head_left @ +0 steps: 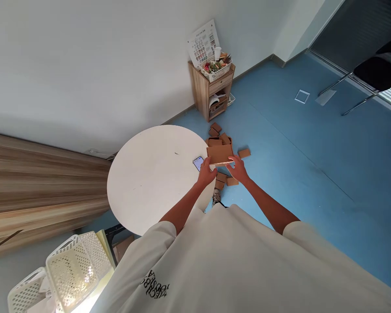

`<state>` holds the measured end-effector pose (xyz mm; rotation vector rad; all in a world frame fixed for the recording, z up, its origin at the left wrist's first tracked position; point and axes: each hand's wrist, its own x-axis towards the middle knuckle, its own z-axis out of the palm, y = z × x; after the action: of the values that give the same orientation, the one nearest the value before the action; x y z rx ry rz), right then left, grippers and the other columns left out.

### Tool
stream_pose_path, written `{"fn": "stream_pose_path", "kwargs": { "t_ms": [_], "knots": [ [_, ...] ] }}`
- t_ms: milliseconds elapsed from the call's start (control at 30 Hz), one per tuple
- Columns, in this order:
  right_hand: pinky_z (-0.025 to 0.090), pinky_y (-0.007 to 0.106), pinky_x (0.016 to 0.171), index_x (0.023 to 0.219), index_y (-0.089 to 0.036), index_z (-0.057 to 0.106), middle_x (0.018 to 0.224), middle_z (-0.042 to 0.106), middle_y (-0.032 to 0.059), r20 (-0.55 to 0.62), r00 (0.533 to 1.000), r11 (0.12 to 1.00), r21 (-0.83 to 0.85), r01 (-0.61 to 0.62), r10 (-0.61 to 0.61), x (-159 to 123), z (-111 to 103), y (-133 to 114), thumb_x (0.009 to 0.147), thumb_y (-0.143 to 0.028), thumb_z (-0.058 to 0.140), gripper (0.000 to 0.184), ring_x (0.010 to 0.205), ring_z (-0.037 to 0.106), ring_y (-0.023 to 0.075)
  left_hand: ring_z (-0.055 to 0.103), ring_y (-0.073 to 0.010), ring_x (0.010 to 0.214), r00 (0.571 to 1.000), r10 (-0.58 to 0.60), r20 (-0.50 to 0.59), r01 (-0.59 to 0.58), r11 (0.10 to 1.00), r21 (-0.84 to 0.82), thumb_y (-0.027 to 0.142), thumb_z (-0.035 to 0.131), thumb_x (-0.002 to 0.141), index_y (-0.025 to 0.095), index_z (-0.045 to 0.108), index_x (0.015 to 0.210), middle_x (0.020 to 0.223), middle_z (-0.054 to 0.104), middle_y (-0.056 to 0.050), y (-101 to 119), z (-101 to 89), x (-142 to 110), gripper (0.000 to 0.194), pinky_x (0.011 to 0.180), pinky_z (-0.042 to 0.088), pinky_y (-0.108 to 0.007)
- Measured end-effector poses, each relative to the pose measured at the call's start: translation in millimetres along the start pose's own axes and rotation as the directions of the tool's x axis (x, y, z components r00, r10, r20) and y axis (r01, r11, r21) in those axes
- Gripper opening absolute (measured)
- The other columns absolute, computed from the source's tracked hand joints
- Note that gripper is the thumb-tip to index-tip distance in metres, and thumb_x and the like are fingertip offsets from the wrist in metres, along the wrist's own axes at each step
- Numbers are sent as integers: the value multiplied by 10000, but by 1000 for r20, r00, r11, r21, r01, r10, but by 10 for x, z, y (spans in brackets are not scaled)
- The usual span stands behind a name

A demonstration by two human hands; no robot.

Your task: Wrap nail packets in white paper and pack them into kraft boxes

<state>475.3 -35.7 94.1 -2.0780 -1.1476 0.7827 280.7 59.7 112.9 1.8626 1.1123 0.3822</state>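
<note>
A flat kraft cardboard box [219, 154] is held level between my two hands, just past the edge of the round white table [150, 182]. My left hand [207, 172] grips the box's near left corner, right beside a smartphone [198, 163] lying on the tabletop. My right hand [238, 169] holds the near right corner. Several similar brown cardboard boxes [215, 131] lie in a loose scatter on the floor beyond and beneath my hands. An open one [215, 141] sits partly hidden behind the held box.
A wooden bedside cabinet [205, 91] stands against the far wall, topped by a white basket of assorted items. A black chair [376, 74] is at the upper right. White perforated crates [74, 271] sit at the lower left. The floor is blue.
</note>
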Motion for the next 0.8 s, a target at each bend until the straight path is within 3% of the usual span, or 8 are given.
{"fn": "stream_pose_path", "kwargs": {
  "t_ms": [233,367,467,567,800],
  "knots": [
    [425,583,1193,1395,-257,630,1593,482,135,-1,996,995,-31,-91,91,234,-210,356,955,-603,553,565,1542,344,401,325,-381,1598,993,-68,99,59,994,93,290,638,893,191,538,1525,1664,440,-172,133,410,386,647,1291,305,-565],
    [420,570,1218,1452,-289,605,1618,468,114,49,995,995,44,-93,91,518,-322,373,938,-606,585,604,1590,297,375,276,-357,1624,993,-21,120,11,997,79,263,640,888,193,537,1528,1658,456,-158,139,442,699,653,1321,262,-549],
    [346,609,1271,1501,-291,572,1659,427,106,56,994,992,73,-101,97,727,-375,340,929,-583,597,642,1624,233,374,193,-360,1651,995,-25,93,18,997,80,254,647,882,187,505,1550,1719,355,-166,129,372,891,686,1317,270,-559],
    [307,617,1294,1467,-275,602,1674,410,107,42,993,990,85,-113,110,807,-355,341,941,-554,584,596,1627,223,381,174,-379,1653,995,-64,70,56,993,108,251,644,888,194,507,1543,1751,284,-165,89,281,895,672,1307,279,-588],
    [433,531,1225,1413,-245,639,1604,484,127,156,982,992,60,-114,103,706,-158,435,982,-473,509,505,1494,469,348,215,-376,1643,987,-112,111,96,986,138,241,610,920,185,533,1510,1732,319,-188,-34,199,622,598,1303,262,-592]
  ]
}}
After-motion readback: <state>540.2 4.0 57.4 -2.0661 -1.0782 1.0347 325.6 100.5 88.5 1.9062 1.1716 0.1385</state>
